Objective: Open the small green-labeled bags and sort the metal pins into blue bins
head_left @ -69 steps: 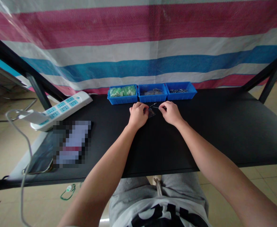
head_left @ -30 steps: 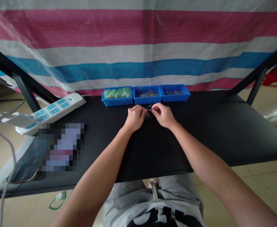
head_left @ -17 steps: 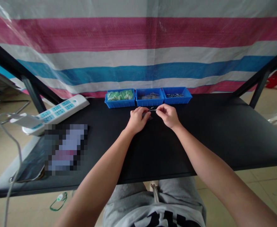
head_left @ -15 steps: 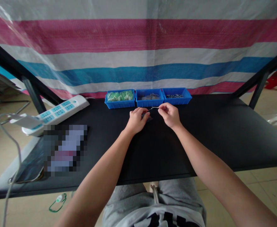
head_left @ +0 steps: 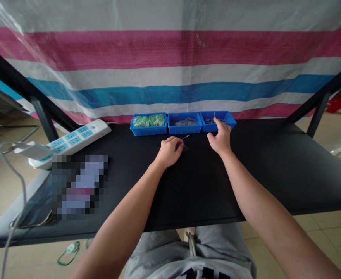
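My left hand is closed over the black table, pinching a thin silvery metal pin whose end sticks out to the right. Below those fingers shows a bit of clear plastic, perhaps a small bag, mostly hidden. At the front of the right blue bin, my right hand has its thumb and forefinger apart. The forefinger reaches over the bin's rim, towards thin metal pieces. One slim piece stands up by the fingertip; whether it touches the finger I cannot tell.
The middle blue bin holds small clear or greyish pieces, the left blue bin green-and-white packets. A white power strip with a plug and cable lies at left, near a pixelated flat object. Black frame bars rise at both sides.
My right hand has left the pin by my left hand and moved right and forward to the right bin, its fingers parting. My left hand stays nearly in place. The view has shifted slightly.
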The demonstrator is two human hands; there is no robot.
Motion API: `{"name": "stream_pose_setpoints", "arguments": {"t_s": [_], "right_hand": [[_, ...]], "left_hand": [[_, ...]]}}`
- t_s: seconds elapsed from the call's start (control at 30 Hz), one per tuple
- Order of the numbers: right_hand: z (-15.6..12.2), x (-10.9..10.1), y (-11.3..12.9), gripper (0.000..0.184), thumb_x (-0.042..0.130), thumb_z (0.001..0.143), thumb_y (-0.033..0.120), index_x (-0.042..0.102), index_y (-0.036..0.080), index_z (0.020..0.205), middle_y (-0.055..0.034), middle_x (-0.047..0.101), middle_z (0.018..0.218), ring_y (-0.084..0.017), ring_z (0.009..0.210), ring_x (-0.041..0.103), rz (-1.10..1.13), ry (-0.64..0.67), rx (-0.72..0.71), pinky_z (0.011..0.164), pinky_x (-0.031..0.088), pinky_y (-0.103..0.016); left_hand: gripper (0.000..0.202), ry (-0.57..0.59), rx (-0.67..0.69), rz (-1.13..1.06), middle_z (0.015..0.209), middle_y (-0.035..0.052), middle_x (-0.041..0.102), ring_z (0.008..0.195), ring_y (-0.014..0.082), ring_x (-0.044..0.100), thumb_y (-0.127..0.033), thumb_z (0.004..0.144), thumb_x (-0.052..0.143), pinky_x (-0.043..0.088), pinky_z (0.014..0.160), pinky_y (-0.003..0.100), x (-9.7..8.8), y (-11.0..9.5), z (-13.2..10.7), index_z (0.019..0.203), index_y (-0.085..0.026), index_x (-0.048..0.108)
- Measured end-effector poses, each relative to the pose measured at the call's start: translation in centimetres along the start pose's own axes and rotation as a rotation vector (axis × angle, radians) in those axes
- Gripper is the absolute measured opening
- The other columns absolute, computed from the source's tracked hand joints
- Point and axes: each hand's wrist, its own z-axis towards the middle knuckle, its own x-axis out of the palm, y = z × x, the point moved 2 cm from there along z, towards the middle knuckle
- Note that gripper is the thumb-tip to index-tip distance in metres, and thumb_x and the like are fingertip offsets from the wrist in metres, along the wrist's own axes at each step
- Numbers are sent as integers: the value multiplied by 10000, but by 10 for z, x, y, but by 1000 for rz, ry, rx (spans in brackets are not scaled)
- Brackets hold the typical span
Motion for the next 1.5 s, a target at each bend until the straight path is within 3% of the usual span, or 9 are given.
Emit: {"name": "stream_pose_setpoints", "arguments": {"t_s": [0.3,0.43,0.6,0.8,0.93,1.07,1.23,1.4,1.5], "right_hand": [[-1,8,-9,690,562,735,193,424,130,1408,-189,484,1437,-355,1329,415,8,83,103,1065,335,-565],[-2,10,-10,733,558,748,199,358,88,1444,-223,393,1496,-343,1375,369,17,157,75,1099,312,-534],[-5,9,-10,721,564,753,202,362,128,1442,-207,402,1492,-356,1363,379,23,134,66,1079,332,-558],[-8,4,7,609,561,744,199,469,155,1345,-177,539,1351,-333,1274,470,68,1,-77,1051,371,-565],[-12,2,25,391,547,756,184,617,166,1141,-143,643,1135,-306,1101,561,137,26,-141,940,482,-496],[-18,6,41,211,549,769,161,672,176,938,-103,686,975,-264,962,606,212,161,-224,879,512,-436],[-23,12,47,158,572,777,150,679,179,890,-84,705,929,-245,912,623,235,267,-257,869,506,-409],[-23,13,46,131,591,787,165,691,176,872,-89,714,921,-246,894,630,240,310,-225,849,503,-402],[-22,12,49,127,585,838,240,694,184,873,-79,711,885,-230,869,634,287,347,-184,825,497,-380]], "left_hand": [[178,4,9,-7,1003,71,700,969,221,648,-204,877,510,478,875,373,-1,-1,-1,942,-186,675],[177,7,8,2,1013,64,699,984,225,644,-222,881,507,478,886,381,-1,0,-1,934,-197,674],[179,1,27,5,1010,75,693,981,229,638,-224,875,517,488,860,369,-1,1,-1,953,-184,672],[216,-66,-85,83,1074,84,682,1050,240,614,-168,854,513,461,935,401,-2,5,1,1015,-175,656],[274,-87,-164,128,1102,81,673,1054,235,612,-125,849,466,453,935,400,-4,6,1,1046,-184,647],[305,-53,-205,234,1116,112,652,1096,305,581,-330,856,552,431,935,467,-6,1,-2,1109,-178,629],[513,38,-159,368,1090,151,616,1090,357,554,-555,779,620,422,911,489,-3,-2,-5,1099,-155,633],[376,95,-129,304,1063,128,626,1048,332,573,-477,787,656,429,885,477,1,3,-2,989,-162,623],[234,99,-29,210,999,93,653,975,284,610,-334,803,667,442,849,432,2,2,0,944,-164,590]]}}
